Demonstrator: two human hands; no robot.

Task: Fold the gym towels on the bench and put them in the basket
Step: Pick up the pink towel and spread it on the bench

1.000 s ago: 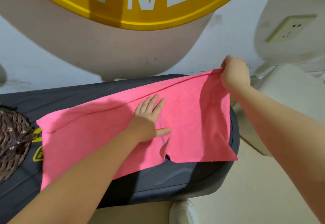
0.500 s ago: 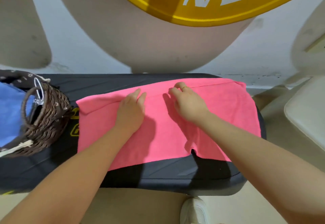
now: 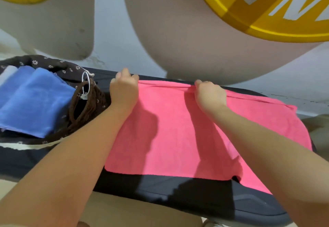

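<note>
Pink towel (image 3: 187,128) on worktop (image 3: 178,191), far edge pinched by both hands (image 3: 124,91) (image 3: 208,95); uneven pull would likely skew the fold.

Both hands are gripping the far edge of the pink towel (image 3: 187,128) lying on the black bench (image 3: 178,189): left hand (image 3: 123,91) at its corner, right hand (image 3: 209,96) midway along

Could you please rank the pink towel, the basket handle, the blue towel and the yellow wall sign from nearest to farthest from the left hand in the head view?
From the left hand:
1. Pink towel, gripped at its far left corner.
2. Basket handle, just to the left.
3. Blue towel, farther left, inside the basket.
4. Yellow wall sign, up to the right on the wall.
</note>
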